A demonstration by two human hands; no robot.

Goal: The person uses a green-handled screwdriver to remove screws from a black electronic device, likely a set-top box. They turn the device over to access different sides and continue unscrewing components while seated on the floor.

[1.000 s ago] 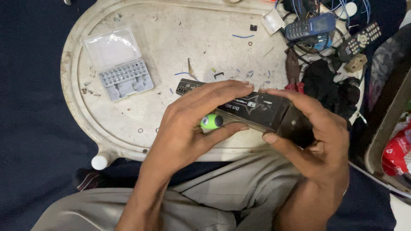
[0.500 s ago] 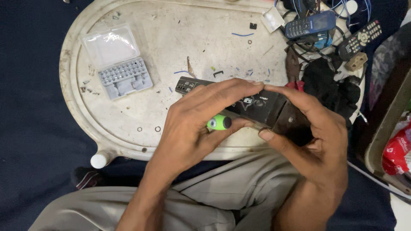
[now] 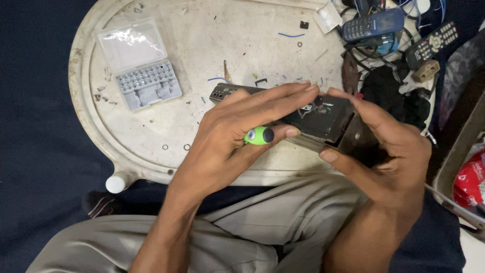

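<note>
A scuffed, off-white oval counter (image 3: 151, 136) sits low over a dark navy floor covering (image 3: 35, 151). Its surface is stained and flecked with small bits. Lighting is soft and even, from overhead. At the right edge stands a tan bin (image 3: 454, 167).

I saw a worn white oval tray (image 3: 151, 136) lying on dark blue cloth (image 3: 35, 151). On it sat an open clear-lidded case of screwdriver bits (image 3: 144, 76), with loose screws (image 3: 103, 96) just beside. At the far right edge lay a blue keypad phone (image 3: 373, 24), a black remote control (image 3: 432, 43), tangled wires (image 3: 379, 50) and a red packet (image 3: 470, 179)
</note>
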